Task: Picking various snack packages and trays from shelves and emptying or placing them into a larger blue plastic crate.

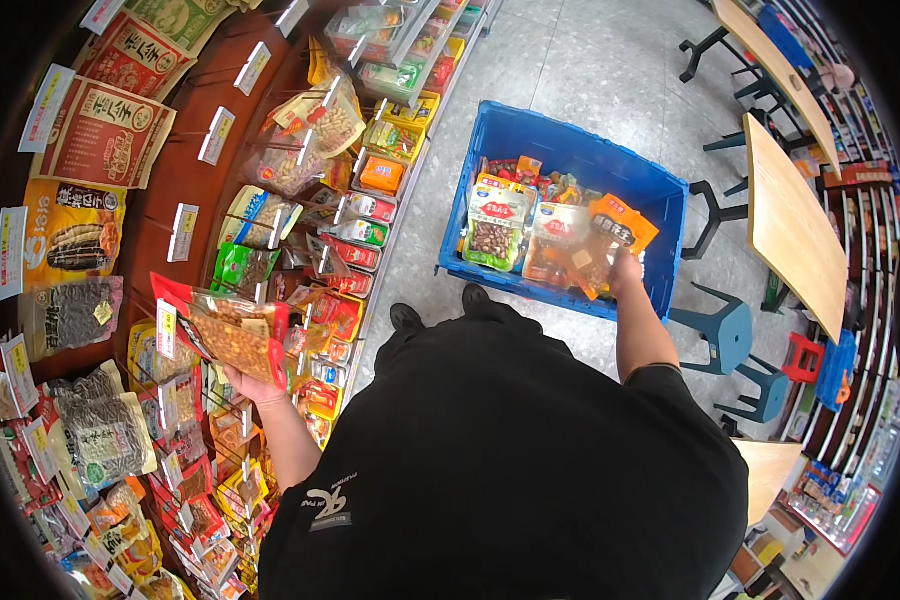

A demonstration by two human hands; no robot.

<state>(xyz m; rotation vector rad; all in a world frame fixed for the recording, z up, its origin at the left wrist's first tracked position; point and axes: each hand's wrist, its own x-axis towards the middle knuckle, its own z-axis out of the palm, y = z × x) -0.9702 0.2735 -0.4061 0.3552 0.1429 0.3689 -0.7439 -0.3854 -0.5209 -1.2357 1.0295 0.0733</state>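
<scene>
At the display rack, my left hand (253, 385) supports a red-edged clear bag of nuts (236, 341) from below. A white price tag (166, 328) overlaps the bag's left end; whether the bag hangs on a hook there I cannot tell. Over the blue plastic crate (570, 129), my right hand (625, 271) grips an orange-topped snack bag (622, 225). Its fingers are partly hidden by the bag. Inside the crate lie a green-and-white bag of nuts (491, 232), a clear-fronted snack bag (551, 244) and other colourful packets.
Bagged seeds and nuts hang from metal hooks on the brown rack (157, 225) to my left. Below them, a shelf holds small boxed snacks (381, 175). Wooden tables (791, 217) and blue plastic stools (712, 334) stand on the right, with stocked shelves beyond.
</scene>
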